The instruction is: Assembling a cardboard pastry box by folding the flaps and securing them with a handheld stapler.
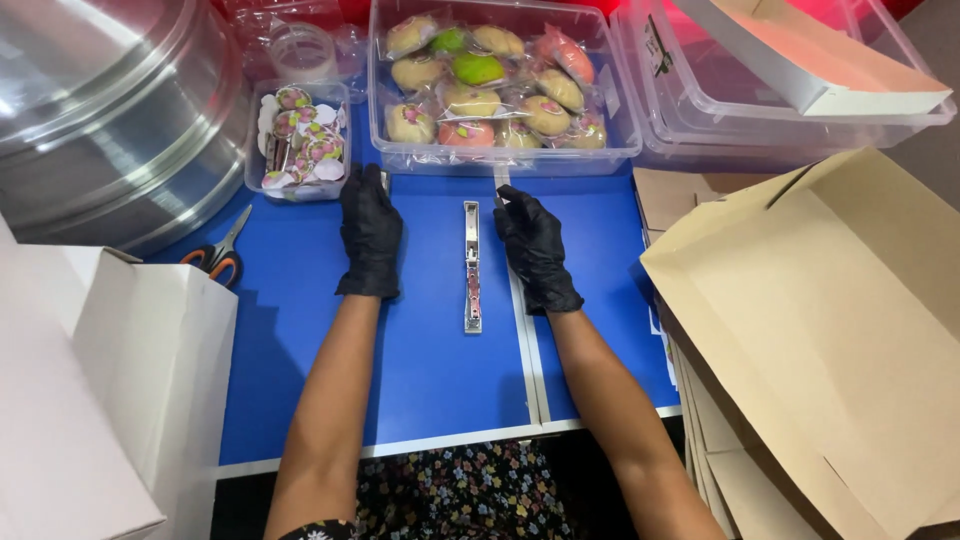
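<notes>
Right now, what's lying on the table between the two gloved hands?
In the head view, a slim metal stapler lies lengthwise on the blue table, between the left hand and the right hand, touching neither.

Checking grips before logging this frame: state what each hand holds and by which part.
Nothing is held. The left hand and right hand, both in black gloves, rest flat on the blue table, either side of the opened stapler, not touching it.
</notes>
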